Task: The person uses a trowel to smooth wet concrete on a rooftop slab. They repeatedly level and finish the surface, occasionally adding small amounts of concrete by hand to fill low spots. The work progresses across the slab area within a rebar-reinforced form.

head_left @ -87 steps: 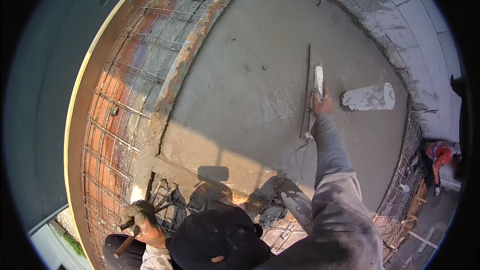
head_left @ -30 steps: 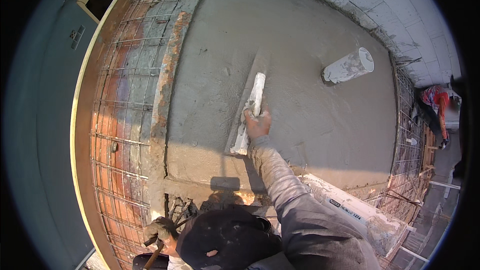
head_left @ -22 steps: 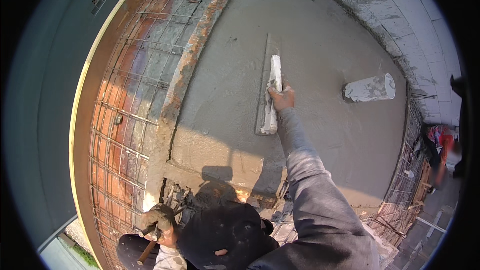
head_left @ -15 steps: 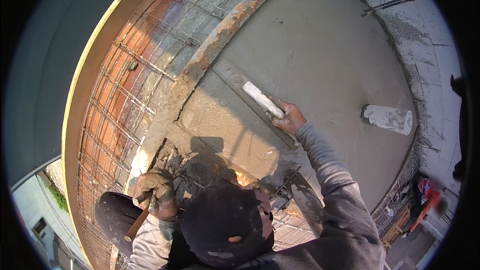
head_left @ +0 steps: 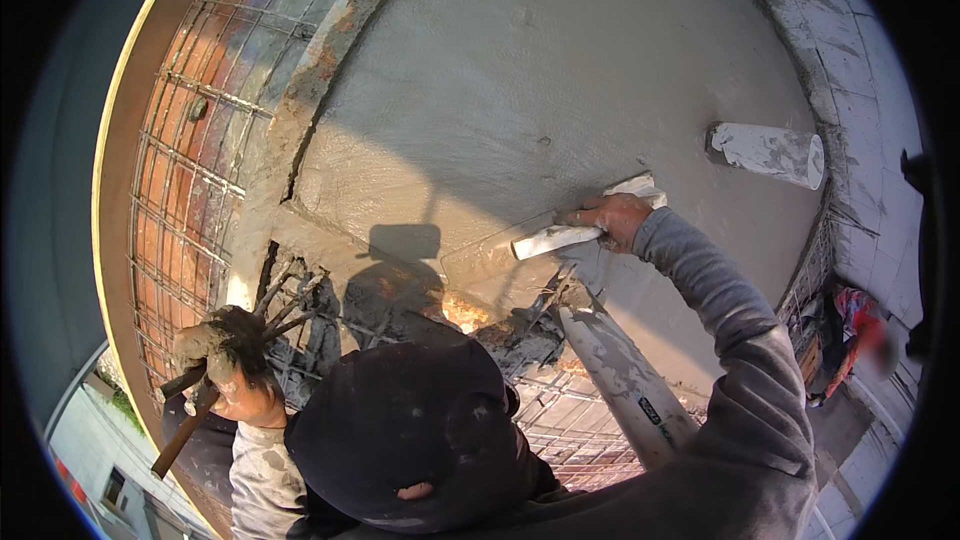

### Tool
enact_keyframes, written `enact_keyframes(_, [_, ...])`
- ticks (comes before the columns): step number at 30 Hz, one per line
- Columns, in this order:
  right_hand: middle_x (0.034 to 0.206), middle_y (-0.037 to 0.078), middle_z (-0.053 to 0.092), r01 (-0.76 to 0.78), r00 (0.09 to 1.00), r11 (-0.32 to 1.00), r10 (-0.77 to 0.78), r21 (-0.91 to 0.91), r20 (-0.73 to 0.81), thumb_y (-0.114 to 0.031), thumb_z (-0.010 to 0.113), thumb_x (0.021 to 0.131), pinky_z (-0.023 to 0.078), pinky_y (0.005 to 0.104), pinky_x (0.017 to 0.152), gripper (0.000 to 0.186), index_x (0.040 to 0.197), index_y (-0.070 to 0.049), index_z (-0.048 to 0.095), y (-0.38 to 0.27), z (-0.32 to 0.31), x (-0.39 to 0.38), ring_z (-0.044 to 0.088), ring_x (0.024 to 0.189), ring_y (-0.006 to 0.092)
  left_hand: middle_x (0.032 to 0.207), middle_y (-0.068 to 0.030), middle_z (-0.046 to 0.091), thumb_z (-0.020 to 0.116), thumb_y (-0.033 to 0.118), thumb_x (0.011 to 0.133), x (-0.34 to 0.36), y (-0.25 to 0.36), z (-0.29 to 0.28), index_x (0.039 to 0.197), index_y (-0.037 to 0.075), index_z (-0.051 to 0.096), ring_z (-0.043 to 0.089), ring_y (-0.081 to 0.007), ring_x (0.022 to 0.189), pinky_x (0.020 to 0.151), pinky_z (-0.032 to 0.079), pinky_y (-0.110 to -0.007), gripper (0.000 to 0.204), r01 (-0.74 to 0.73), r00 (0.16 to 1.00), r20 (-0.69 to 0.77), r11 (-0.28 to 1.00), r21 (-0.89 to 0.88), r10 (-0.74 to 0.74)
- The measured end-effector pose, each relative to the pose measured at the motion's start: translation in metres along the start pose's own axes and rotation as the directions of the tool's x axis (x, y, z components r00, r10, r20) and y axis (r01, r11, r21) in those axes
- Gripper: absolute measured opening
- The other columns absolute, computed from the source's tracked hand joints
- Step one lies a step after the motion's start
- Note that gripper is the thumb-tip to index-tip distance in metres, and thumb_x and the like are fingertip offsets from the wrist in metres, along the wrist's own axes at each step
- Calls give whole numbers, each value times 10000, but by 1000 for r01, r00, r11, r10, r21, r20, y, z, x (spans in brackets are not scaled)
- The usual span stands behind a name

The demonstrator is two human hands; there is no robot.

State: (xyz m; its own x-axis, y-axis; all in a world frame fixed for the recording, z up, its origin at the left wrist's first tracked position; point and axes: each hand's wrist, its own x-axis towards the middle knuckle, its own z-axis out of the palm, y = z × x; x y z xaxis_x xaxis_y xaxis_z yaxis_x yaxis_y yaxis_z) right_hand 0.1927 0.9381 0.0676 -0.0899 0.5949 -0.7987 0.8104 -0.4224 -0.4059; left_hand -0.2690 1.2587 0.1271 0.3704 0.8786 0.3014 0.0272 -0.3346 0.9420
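Observation:
My right hand (head_left: 622,218) is closed on a hand float, its white handle (head_left: 556,240) sticking out to the left of my fingers. The float lies on wet grey concrete (head_left: 520,70), its flat blade hard to tell from the surface. At the lower left, my muddy left hand (head_left: 232,360) is closed around brown stick-like handles (head_left: 188,430), whose ends poke out below the fist. Several mud-covered rods (head_left: 292,312) spread out on the fist's right; I cannot tell whether they belong to what I hold.
A white pipe (head_left: 775,155) stands up from the concrete at right; another pale pipe (head_left: 625,380) slants beside my right arm. Steel mesh (head_left: 190,160) covers the left side inside a curved board edge (head_left: 108,130). A dark cap (head_left: 400,440) blocks the lower middle. A blurred person (head_left: 855,335) is at right.
My right hand has drawn the float nearer and to the right, and its handle has turned to lie more sideways. The whole view has shifted. My left hand keeps its grip.

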Motion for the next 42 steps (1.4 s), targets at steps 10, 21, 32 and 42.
enact_keyframes(10, [1256,114,573,-202,961,978,188,-49,-202,28,722,644,450,466,1006,773,1308,-324,540,93,73,-78,588,1115,327,1141,-95,676,736,80,752,-9,-3,-22,1142,-6,644,652,-219,1030,915,505,-346,409,-224,969,140,493,841,201])
enact_keyframes(21, [1175,115,628,634,515,-276,848,722,-128,-124,575,922,499,276,921,300,1187,14,606,157,95,-78,585,1102,205,1199,-124,638,626,148,880,1,-10,-4,1222,-21,595,638,-204,1029,955,489,-358,383,306,952,88,910,-280,-293])
enact_keyframes(32, [1088,141,640,-184,362,961,261,206,-895,-137,726,739,488,430,941,580,1295,-167,563,-192,-134,18,610,1056,326,1302,-174,543,579,68,883,17,-10,14,1342,27,490,536,-330,1189,981,434,-412,469,-628,765,631,65,775,-132])
enact_keyframes(42, [1056,214,581,284,437,723,487,630,-756,-140,711,741,475,473,857,704,1380,-92,419,-435,-84,-255,590,966,407,1204,-255,567,627,102,833,73,195,-39,1294,-66,451,538,-361,1143,998,392,-422,521,35,609,664,851,524,-433])
